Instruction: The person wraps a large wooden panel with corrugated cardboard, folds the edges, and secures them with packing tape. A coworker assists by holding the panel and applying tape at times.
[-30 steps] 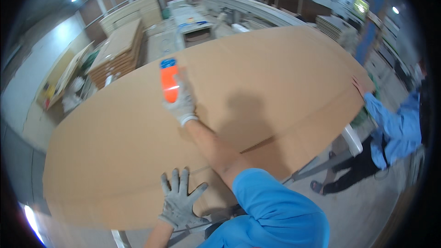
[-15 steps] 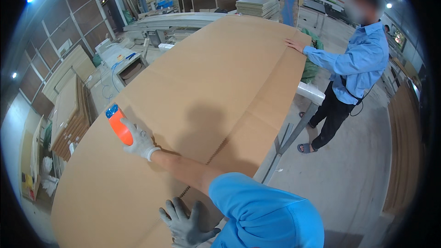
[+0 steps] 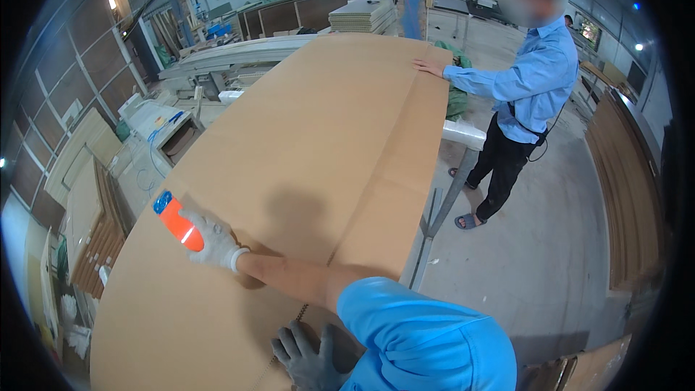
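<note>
A large brown cardboard sheet (image 3: 311,123) lies spread before me, with a crease along its right side and a short jagged dark line near my arm. My right hand (image 3: 217,244), in a pale glove, reaches across to the left. It grips a tape dispenser (image 3: 181,224), shiny orange with a blue end, just over the cardboard. My left hand (image 3: 310,356), in a grey glove, rests palm down with fingers spread beside the jagged line. My sleeve hides part of its wrist.
Across the sheet at right, a person (image 3: 532,87) in a blue shirt lays a hand on its far edge. A metal frame with a wrapped roller (image 3: 463,135) supports that side. Board stacks (image 3: 98,228) stand at left, brown panels (image 3: 626,195) at right.
My view has turned to the right, so the surroundings sit further left. The right hand still holds the tape dispenser, now slightly lower in view. My left hand stays spread on the cardboard.
</note>
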A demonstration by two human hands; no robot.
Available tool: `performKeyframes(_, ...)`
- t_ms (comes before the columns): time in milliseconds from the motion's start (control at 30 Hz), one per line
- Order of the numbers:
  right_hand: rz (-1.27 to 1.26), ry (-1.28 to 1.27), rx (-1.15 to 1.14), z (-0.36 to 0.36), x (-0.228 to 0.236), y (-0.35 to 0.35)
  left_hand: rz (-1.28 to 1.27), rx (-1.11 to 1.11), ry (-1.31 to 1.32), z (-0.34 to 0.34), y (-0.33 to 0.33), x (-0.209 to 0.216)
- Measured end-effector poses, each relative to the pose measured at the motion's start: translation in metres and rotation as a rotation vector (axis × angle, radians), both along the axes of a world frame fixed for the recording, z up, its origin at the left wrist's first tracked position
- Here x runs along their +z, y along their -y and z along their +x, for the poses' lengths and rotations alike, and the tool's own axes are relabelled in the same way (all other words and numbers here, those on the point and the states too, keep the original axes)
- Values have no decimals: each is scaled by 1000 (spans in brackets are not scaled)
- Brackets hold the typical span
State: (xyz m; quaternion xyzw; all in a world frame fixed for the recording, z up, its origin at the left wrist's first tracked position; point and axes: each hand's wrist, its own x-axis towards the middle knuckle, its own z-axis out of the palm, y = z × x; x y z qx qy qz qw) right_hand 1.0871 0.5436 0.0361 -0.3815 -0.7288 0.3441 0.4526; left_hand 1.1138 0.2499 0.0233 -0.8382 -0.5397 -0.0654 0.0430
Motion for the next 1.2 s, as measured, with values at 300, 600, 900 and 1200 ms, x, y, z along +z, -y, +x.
performKeyframes(300,26,-91,47,-3,-2,-7,69,39,-13,-13,1,-40)
performKeyframes(600,45,-106,75,-2,-1,-13,-24,68,122,-8,6,-29)
performKeyframes(900,235,-206,47,-12,-16,-29,-109,41,143,-5,-1,-11)
performKeyframes(1200,448,-186,-40,-11,-23,-35,-131,72,117,-3,5,-20)
